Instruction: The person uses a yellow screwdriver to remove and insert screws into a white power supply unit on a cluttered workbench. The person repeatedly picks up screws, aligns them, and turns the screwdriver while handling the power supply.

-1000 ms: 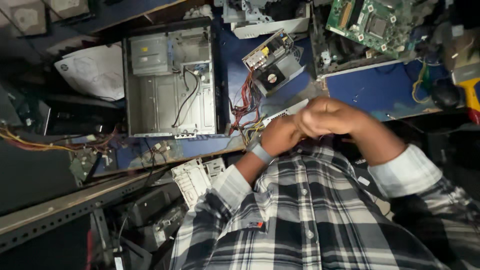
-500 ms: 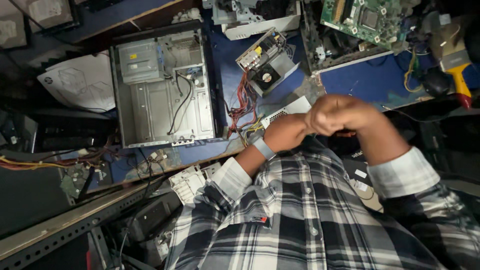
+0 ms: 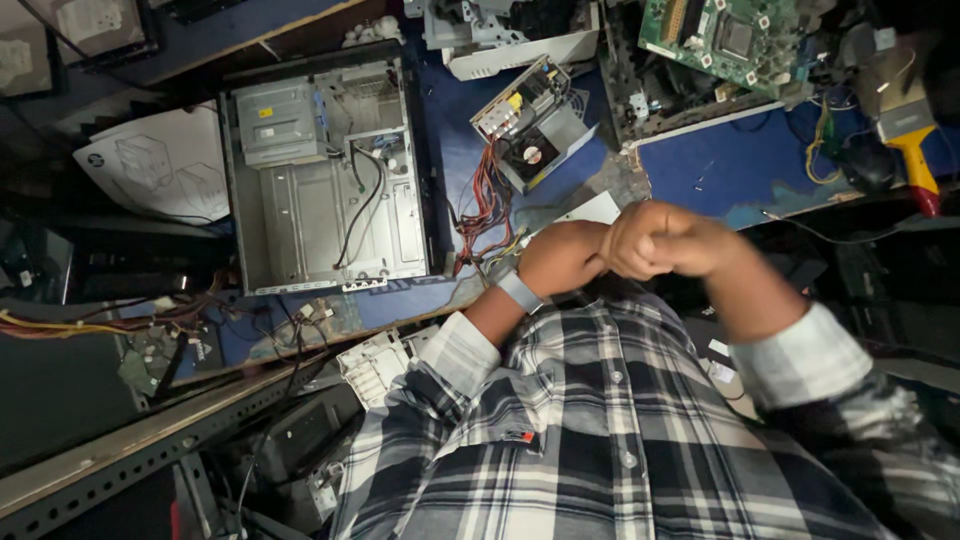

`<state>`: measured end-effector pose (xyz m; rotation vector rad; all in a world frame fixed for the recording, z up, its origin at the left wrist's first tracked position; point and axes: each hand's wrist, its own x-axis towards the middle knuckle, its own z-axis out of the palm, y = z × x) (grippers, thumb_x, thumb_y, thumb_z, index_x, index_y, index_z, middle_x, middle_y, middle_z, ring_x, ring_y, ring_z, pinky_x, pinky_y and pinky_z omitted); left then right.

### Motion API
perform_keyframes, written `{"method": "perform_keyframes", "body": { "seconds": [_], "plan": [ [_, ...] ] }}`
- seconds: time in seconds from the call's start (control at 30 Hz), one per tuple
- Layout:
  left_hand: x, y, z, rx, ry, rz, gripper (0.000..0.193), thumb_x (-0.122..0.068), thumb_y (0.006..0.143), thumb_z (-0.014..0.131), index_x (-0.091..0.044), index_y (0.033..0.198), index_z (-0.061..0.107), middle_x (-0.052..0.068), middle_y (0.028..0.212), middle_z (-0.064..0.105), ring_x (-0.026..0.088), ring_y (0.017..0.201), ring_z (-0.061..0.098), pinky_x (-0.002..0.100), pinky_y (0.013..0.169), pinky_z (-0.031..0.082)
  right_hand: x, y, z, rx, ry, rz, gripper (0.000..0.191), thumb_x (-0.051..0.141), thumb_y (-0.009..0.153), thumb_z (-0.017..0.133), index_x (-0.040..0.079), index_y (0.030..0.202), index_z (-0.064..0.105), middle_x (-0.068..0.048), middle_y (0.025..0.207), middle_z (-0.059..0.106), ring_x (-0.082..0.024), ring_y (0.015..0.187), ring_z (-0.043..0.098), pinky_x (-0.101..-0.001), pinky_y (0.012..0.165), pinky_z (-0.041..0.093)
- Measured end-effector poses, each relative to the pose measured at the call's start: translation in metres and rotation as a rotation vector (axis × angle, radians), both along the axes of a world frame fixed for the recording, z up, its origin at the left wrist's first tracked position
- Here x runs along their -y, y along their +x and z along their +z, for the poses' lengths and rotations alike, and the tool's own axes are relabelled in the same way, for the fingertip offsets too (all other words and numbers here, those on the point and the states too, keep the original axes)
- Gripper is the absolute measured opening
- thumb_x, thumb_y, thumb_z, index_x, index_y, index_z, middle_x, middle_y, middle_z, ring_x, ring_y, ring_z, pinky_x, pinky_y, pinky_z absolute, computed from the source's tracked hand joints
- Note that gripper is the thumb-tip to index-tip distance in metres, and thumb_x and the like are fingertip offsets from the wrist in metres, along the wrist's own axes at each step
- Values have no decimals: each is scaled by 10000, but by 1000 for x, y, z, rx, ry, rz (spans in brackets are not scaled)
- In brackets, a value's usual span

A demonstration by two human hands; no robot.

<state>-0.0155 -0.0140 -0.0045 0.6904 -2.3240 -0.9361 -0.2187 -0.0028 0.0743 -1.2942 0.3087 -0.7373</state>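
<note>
Counting two hands (left hand point(image 3: 560, 258), right hand point(image 3: 655, 240), clasped), one open computer case point(image 3: 325, 185), one power supply point(image 3: 535, 125), one green motherboard point(image 3: 725, 35), one brush point(image 3: 905, 125).

An open grey metal computer case point(image 3: 325, 180) lies on its side on the blue-topped counter point(image 3: 740, 165), with black cables hanging inside it. Just right of the case sits a grey power supply unit with a round fan point(image 3: 535, 125), its bundle of red and yellow wires point(image 3: 485, 215) trailing down toward the case's lower corner. Further right of the case lies a green circuit board point(image 3: 730, 35). Left of the case rests a white printed sheet point(image 3: 150, 165).
</note>
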Motion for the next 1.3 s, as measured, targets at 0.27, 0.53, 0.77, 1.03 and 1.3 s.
{"method": "perform_keyframes", "body": {
  "seconds": [0.27, 0.53, 0.77, 1.03, 1.3],
  "plan": [
    [5, 2, 3, -65, 105, 68, 219, -210, 838, 731, -123, 1039, 740, 136, 900, 736, 353, 779, 716, 446, 693, 569, -60, 73, 17, -257, -266, -1173, 649, 499, 1115, 462, 80, 619, 464, -34, 640, 528, -175, 643, 504, -372, 722, 452],
    [-3, 0, -5, -156, 39, -71, 250, -216, 823, 732, -88, 1032, 680, 127, 973, 727, 371, 881, 711, 446, 753, 575, -17, 16, 11, -46, -126, -82, 623, 505, 1092, 478, 91, 627, 447, -33, 607, 501, -168, 612, 504, -379, 750, 474],
    [-4, -2, -8, 73, 107, 72, 153, -221, 893, 722, -113, 1000, 707, 132, 900, 719, 357, 823, 704, 468, 720, 564, -59, 66, 18, -264, -183, -1225, 394, 411, 1148, 504, 18, 1130, 507, -87, 1045, 627, -156, 941, 589, -329, 871, 488],
    [-15, -4, -1, -117, 80, -30, 225, -142, 832, 665, -73, 1045, 685, 164, 989, 719, 391, 893, 691, 463, 751, 566, -44, 28, 0, -4, -142, -555, 567, 509, 1099, 533, 55, 763, 476, -32, 714, 544, -100, 674, 532, -256, 662, 419],
    [-9, 0, -14, -62, 149, 108, 157, -190, 898, 705, -110, 1031, 727, 127, 976, 737, 375, 846, 716, 450, 737, 572, -45, 56, 18, -206, -96, -952, 613, 471, 1097, 425, 16, 703, 537, -78, 726, 568, -191, 726, 551, -307, 719, 450]
  ]
}}
